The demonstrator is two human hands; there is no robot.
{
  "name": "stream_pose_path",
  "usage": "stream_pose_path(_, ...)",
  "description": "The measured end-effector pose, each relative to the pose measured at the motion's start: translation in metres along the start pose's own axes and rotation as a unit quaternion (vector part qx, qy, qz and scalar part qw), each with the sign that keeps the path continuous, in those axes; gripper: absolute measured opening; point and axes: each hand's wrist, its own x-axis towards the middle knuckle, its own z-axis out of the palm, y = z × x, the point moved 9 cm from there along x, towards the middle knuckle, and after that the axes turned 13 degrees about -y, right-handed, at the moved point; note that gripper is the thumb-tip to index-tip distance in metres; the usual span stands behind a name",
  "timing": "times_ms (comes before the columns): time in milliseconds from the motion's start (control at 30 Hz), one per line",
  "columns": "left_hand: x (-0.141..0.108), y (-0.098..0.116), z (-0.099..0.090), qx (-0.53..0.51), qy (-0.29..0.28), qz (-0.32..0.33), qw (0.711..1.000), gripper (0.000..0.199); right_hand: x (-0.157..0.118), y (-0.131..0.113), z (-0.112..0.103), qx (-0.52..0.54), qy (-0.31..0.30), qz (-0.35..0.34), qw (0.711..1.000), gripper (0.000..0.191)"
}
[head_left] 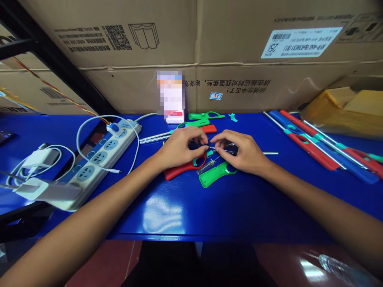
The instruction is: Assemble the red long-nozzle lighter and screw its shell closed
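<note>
My left hand (184, 147) and my right hand (243, 150) are close together over the blue table, each with thumb and fingers pinched on a thin pale wire (212, 147) that runs between them. Below the left hand lies a red lighter handle (176, 171) with a trigger loop. A green handle shell (211, 176) lies below the right hand, next to a small clear part (206, 165). A metal tube (271, 153) sticks out to the right from behind the right hand. Behind the left hand are more green and red handle pieces (209, 128).
A phone (175, 99) leans on the cardboard box (134, 87) at the back. On the left is a power strip (104, 155) with white chargers and cables. Red and blue long lighters (317, 151) lie at the right, near a yellow-brown package (347, 113).
</note>
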Motion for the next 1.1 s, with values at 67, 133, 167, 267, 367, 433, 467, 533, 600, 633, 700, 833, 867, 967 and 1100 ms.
stream_pose_path(67, 0.000, -0.001, 0.001, 0.019, -0.008, 0.007, 1.000, 0.012, 0.000, 0.001, 0.002, 0.001, -0.008, -0.002, 1.000, 0.022)
stream_pose_path(133, 0.001, 0.000, 0.003, 0.054, -0.024, 0.020, 0.998, 0.012, 0.001, 0.000, 0.000, -0.007, -0.011, -0.006, 1.000, 0.021)
stream_pose_path(167, 0.001, 0.001, 0.004, 0.073, -0.030, 0.026, 0.997, 0.013, 0.001, 0.000, -0.003, -0.016, -0.009, -0.009, 1.000, 0.020)
stream_pose_path(267, 0.000, 0.004, 0.003, 0.120, -0.037, 0.031, 0.992, 0.018, 0.001, -0.002, -0.013, -0.052, -0.029, -0.019, 0.998, 0.014)
stream_pose_path(367, 0.000, 0.006, 0.002, 0.145, -0.040, 0.021, 0.988, 0.024, 0.001, 0.002, -0.013, -0.078, -0.133, -0.022, 0.988, 0.010)
stream_pose_path(433, 0.001, 0.007, 0.004, 0.155, -0.051, 0.018, 0.986, 0.028, -0.001, 0.005, -0.012, -0.097, -0.181, -0.018, 0.979, 0.013)
stream_pose_path(467, 0.001, 0.006, 0.006, 0.160, -0.060, 0.019, 0.985, 0.029, -0.002, 0.006, -0.011, -0.104, -0.191, -0.019, 0.976, 0.014)
stream_pose_path(533, 0.002, 0.006, 0.011, 0.169, -0.073, 0.023, 0.983, 0.032, -0.003, 0.004, -0.010, -0.113, -0.188, -0.024, 0.975, 0.014)
stream_pose_path(600, 0.001, 0.008, 0.009, 0.170, -0.064, 0.034, 0.983, 0.031, -0.003, 0.001, -0.008, -0.114, -0.172, -0.033, 0.978, 0.013)
stream_pose_path(633, 0.000, 0.012, 0.006, 0.166, -0.051, 0.046, 0.984, 0.030, -0.003, -0.001, -0.006, -0.112, -0.166, -0.039, 0.979, 0.012)
stream_pose_path(700, -0.004, 0.022, -0.003, 0.150, -0.024, 0.079, 0.985, 0.025, -0.002, -0.005, 0.000, -0.108, -0.164, -0.053, 0.979, 0.010)
stream_pose_path(833, -0.008, 0.038, -0.001, 0.107, -0.087, 0.131, 0.982, 0.021, -0.002, -0.009, 0.010, -0.114, -0.165, -0.078, 0.977, 0.011)
stream_pose_path(867, -0.008, 0.039, 0.003, 0.106, -0.115, 0.134, 0.979, 0.022, -0.002, -0.009, 0.012, -0.119, -0.162, -0.079, 0.976, 0.012)
stream_pose_path(967, -0.007, 0.034, 0.013, 0.126, -0.155, 0.121, 0.972, 0.026, -0.002, -0.009, 0.016, -0.144, -0.152, -0.073, 0.975, 0.016)
stream_pose_path(1100, -0.005, 0.025, 0.015, 0.151, -0.154, 0.104, 0.971, 0.029, -0.002, -0.011, 0.021, -0.186, -0.150, -0.072, 0.968, 0.021)
